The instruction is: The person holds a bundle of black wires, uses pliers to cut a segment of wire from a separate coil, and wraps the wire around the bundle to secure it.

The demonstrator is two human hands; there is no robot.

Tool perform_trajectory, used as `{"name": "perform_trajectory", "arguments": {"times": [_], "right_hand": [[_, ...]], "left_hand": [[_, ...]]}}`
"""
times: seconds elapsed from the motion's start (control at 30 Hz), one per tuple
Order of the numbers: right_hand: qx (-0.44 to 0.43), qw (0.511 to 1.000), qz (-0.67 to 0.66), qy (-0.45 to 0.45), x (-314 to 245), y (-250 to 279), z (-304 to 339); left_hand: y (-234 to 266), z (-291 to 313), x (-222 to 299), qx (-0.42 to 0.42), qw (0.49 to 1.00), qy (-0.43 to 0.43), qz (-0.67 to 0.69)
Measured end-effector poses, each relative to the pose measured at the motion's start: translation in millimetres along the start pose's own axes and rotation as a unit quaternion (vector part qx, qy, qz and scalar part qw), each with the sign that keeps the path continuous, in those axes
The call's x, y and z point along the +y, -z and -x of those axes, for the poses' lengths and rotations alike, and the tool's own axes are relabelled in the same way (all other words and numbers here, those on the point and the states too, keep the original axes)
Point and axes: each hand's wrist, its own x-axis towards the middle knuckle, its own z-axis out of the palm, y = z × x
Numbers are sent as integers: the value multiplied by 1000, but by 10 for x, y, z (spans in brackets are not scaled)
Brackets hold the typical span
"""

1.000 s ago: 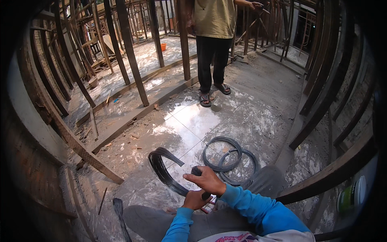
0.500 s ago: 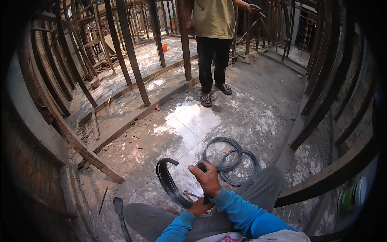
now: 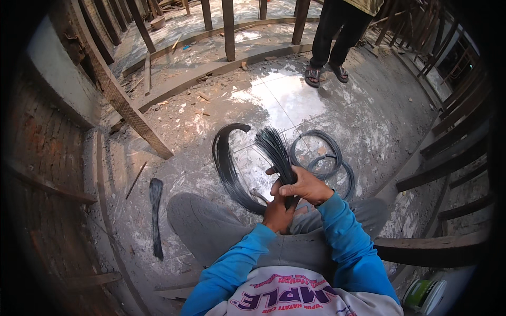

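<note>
together both hands' fingers (image 3: 291, 190) clamp shut around the black wire bundle (image 3: 275, 152).

Daylight's decent, with harsh glare blowing out the wet floor (image 3: 295, 100) up top; heavy black fisheye vignette, posts bend near the rim, corners go dim.

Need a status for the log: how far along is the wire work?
Done: one wire bundle lies on the floor at the left. In hand: both hands, right hand and left hand, grip a fanned wire bunch. Left: two wire coils on the floor beyond, untouched.
</note>
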Motion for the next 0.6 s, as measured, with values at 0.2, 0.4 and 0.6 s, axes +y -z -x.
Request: {"name": "perform_trajectory", "arguments": {"times": [0.2,0.4,0.6], "right_hand": [[217,975,45,24,93,-268,-61],[265,959,77,69,-300,-239,261],[358,900,11,249,-327,-141,306]], "left_hand": [[22,-111,-93,-65,993,-101,15],[277,-401,-36,-147,958,-143,-199],[266,-456,139,-121,967,-84,-209]]}}
